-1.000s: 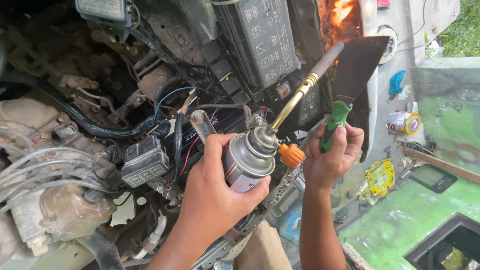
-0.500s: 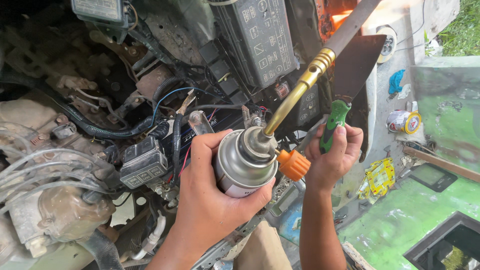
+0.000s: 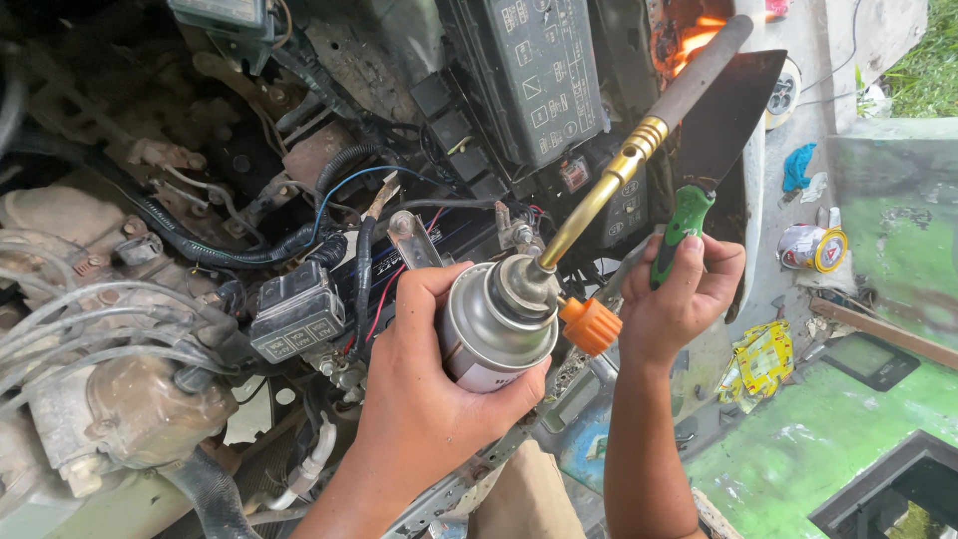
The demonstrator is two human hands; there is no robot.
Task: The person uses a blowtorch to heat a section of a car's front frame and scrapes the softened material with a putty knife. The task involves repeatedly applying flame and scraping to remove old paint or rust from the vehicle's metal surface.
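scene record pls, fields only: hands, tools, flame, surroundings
left hand: left hand wrapped around a silver gas canister, fingers curled over its side
torch: brass tube runs up from the canister to a grey nozzle; orange knob at the base
flame: orange glow at the nozzle tip, against a rusty panel
right hand: right hand grips the green handle of a scraper, dark blade pointing up beside the nozzle
surroundings: black fuse box, wiring, engine parts; tape roll on a green panel
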